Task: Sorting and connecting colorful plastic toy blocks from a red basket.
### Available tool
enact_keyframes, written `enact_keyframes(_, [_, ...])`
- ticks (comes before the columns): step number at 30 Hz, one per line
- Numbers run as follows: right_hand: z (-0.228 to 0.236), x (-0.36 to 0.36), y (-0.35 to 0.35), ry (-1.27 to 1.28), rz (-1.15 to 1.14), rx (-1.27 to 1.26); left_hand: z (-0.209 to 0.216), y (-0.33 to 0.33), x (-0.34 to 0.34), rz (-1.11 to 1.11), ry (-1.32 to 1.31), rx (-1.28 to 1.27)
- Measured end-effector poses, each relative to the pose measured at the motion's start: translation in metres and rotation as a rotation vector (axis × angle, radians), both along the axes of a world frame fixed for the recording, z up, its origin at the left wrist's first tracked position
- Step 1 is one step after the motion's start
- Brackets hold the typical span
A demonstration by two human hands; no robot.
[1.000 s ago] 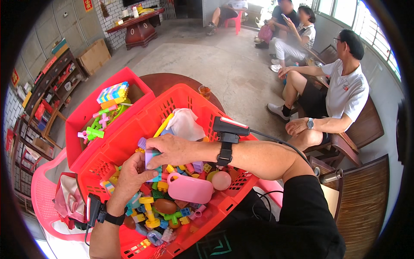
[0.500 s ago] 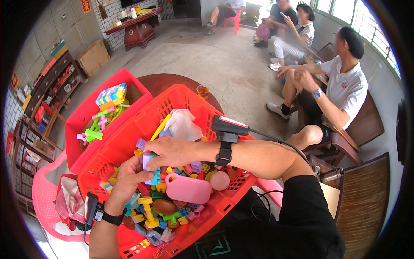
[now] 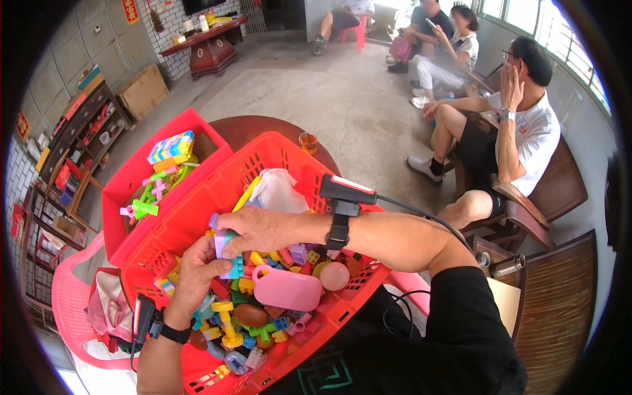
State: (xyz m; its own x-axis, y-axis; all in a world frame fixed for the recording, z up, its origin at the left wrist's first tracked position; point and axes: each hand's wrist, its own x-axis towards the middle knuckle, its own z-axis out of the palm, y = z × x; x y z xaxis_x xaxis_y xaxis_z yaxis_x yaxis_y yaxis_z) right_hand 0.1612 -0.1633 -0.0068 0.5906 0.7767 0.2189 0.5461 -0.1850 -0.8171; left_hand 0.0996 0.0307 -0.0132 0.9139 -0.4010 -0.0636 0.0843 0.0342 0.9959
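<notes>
Over a red plastic basket (image 3: pixel 197 191) full of loose toy pieces, both my hands are closed on one small stack of building blocks (image 3: pixel 236 268), lavender and light blue. My left hand (image 3: pixel 196 268) grips it from the left, thumb across the lower part. From the right, my right hand (image 3: pixel 260 229) has its fingers and thumb around the upper end, partly hiding it. Just below my right wrist lies a pink oval toy (image 3: pixel 288 289) with a small loop. A yellow spindle-shaped piece (image 3: pixel 228 326) and a brown egg-shaped piece (image 3: pixel 251 315) sit among the blocks.
Beyond the basket's left side, a red box (image 3: pixel 115 230) holds a striped block stack (image 3: pixel 171 148) and green pieces. A glass of amber drink (image 3: pixel 308 142) stands on the round table (image 3: pixel 257 125). A pink chair (image 3: pixel 69 296) is at left; several people sit at right and back.
My hands stay nearly in place around the block stack. The nearest seated person at right has raised a hand to the head. The view has shifted very slightly.
</notes>
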Motion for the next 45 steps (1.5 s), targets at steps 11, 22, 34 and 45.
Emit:
enact_keyframes(11, [-0.009,-0.009,0.011,-0.106,-0.143,-0.009,0.006,-0.011,-0.004,0.211,-0.361,0.582])
enact_keyframes(22, [0.018,-0.016,0.002,-0.117,-0.129,0.053,0.002,-0.006,-0.003,0.194,-0.298,0.18])
enact_keyframes(34, [0.011,-0.009,0.001,0.145,0.046,0.006,0.01,-0.001,-0.006,0.02,-0.04,0.045])
enact_keyframes(45, [0.007,-0.014,0.004,-0.303,-0.181,0.042,0.004,-0.007,-0.001,0.156,-0.233,0.082])
